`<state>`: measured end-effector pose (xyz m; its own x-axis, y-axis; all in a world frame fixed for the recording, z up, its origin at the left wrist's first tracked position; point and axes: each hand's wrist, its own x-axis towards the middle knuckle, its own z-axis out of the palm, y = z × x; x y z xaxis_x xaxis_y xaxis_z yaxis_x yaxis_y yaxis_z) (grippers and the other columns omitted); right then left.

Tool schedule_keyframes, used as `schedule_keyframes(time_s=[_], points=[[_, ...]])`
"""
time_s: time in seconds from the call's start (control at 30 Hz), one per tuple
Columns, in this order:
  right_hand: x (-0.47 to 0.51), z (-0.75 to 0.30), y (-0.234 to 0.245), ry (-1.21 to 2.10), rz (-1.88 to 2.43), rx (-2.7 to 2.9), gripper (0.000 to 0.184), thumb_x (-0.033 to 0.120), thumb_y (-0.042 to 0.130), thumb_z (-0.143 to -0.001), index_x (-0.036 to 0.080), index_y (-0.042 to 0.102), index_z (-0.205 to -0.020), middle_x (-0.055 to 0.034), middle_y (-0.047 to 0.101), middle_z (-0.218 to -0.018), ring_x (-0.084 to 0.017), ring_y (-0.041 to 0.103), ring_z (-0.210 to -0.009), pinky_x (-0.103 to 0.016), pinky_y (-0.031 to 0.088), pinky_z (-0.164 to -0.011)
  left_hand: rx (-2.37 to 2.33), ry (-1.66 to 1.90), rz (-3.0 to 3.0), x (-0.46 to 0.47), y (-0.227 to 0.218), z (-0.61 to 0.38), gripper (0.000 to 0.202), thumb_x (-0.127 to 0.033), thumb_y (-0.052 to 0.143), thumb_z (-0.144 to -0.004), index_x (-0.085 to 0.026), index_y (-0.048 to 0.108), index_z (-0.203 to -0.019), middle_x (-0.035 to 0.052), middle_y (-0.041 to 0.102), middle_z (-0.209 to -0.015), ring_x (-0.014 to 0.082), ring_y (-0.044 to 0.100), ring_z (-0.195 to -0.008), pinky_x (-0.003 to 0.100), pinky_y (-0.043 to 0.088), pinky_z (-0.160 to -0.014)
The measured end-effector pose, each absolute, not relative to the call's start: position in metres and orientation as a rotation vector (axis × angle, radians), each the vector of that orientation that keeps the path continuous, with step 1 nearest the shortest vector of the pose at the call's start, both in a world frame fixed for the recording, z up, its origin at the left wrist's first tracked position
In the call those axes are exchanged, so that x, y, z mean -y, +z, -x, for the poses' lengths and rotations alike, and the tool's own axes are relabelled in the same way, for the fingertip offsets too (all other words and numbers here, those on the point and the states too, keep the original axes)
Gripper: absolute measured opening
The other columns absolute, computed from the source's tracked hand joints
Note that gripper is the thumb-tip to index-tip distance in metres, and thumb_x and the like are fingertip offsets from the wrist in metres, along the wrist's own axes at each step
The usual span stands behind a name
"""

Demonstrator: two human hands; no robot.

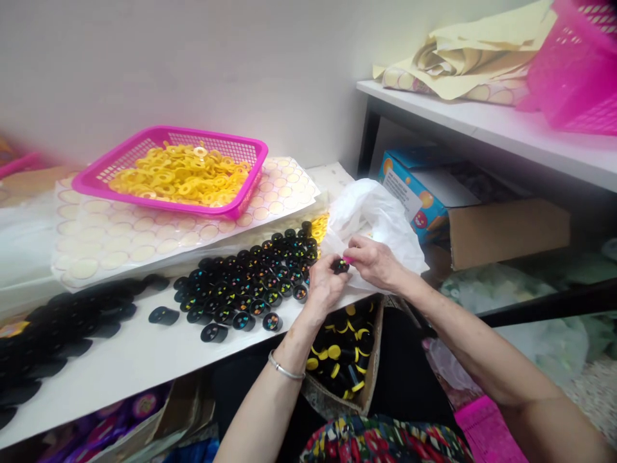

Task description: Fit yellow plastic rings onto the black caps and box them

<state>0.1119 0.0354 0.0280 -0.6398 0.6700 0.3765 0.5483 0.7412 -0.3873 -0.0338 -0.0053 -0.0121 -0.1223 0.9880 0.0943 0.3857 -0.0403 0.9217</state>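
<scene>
My left hand is closed around a small black cup with coloured bits inside. Just to its right, my right hand pinches something small and pink at the cup's rim; its exact kind I cannot make out. Many like black cups with coloured bits stand in rows on the white table, left of my hands. Behind my right hand lies a white plastic bag. Yellow ring-shaped pieces peek out beside the bag.
A pink basket of yellow rings stands on printed sheets at the back. Below the table edge sits a carton of black tubes with yellow caps. More black pieces lie far left. A shelf is at right, with a blue box underneath.
</scene>
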Motion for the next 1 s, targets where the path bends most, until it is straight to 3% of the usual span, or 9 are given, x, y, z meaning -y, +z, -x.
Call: schedule_keyframes(time_s=[0.17,0.33,0.43,0.57,0.73,0.83,1.0], points=[[-0.042,-0.115,0.018,0.986,0.881,1.964,0.006,0.021,0.063,-0.070,0.017,0.066,-0.073,0.0000,0.055,-0.072,-0.012,0.052,-0.071,-0.025,0.039,-0.066,-1.447,1.251,-1.298,0.008,-0.017,0.035,0.028,-0.017,0.069,-0.055,-0.016,0.066,-0.083,-0.0022,0.061,-0.072,0.0110,0.054,-0.063,0.022,0.043,-0.062],[-0.045,-0.121,0.003,1.324,1.119,1.449,0.030,0.031,0.077,-0.052,0.016,0.068,-0.076,-0.0017,0.064,-0.073,-0.012,0.053,-0.063,-0.026,0.041,-0.056,-1.340,1.369,-1.051,0.029,0.003,0.041,0.037,-0.013,0.074,-0.050,-0.016,0.066,-0.086,0.0000,0.063,-0.078,0.0119,0.058,-0.068,0.023,0.047,-0.065],[-0.046,-0.122,-0.005,1.270,1.281,1.400,0.035,0.035,0.078,-0.049,0.015,0.068,-0.075,-0.0026,0.063,-0.070,-0.012,0.052,-0.058,-0.025,0.040,-0.053,-1.307,1.495,-0.985,0.055,0.021,0.064,0.036,-0.014,0.076,-0.050,-0.016,0.067,-0.086,0.0013,0.062,-0.083,0.0116,0.059,-0.070,0.023,0.049,-0.066],[-0.044,-0.119,-0.011,1.121,1.408,1.591,0.028,0.039,0.073,-0.055,0.018,0.066,-0.072,-0.0032,0.062,-0.069,-0.015,0.052,-0.059,-0.028,0.041,-0.055,-1.528,1.733,-0.935,0.102,0.033,0.120,0.036,-0.017,0.078,-0.050,-0.017,0.068,-0.084,0.0023,0.061,-0.090,0.0123,0.059,-0.076,0.022,0.050,-0.066],[-0.048,-0.115,-0.021,0.856,1.331,1.904,0.021,0.040,0.063,-0.065,0.019,0.061,-0.068,-0.0037,0.056,-0.072,-0.017,0.052,-0.067,-0.029,0.041,-0.061,-2.004,2.002,-0.680,0.151,0.012,0.205,0.043,-0.024,0.078,-0.052,-0.017,0.066,-0.092,0.0010,0.064,-0.085,0.0108,0.057,-0.069,0.024,0.048,-0.066],[-0.054,-0.114,-0.027,0.745,1.314,2.112,0.020,0.037,0.054,-0.072,0.018,0.060,-0.072,-0.0042,0.055,-0.072,-0.018,0.052,-0.068,-0.029,0.040,-0.063,-2.302,1.920,-0.587,0.158,-0.016,0.244,0.043,-0.027,0.076,-0.051,-0.014,0.067,-0.091,0.0002,0.062,-0.077,0.0108,0.054,-0.066,0.024,0.045,-0.063],[-0.055,-0.108,-0.015,0.424,1.490,2.641,0.018,0.026,0.044,-0.079,0.020,0.060,-0.072,-0.0061,0.054,-0.081,-0.018,0.053,-0.074,-0.029,0.033,-0.059,-2.395,1.711,-0.583,0.145,-0.046,0.270,0.047,-0.030,0.073,-0.049,-0.013,0.067,-0.092,-0.0012,0.059,-0.072,0.0112,0.052,-0.063,0.024,0.045,-0.061]])
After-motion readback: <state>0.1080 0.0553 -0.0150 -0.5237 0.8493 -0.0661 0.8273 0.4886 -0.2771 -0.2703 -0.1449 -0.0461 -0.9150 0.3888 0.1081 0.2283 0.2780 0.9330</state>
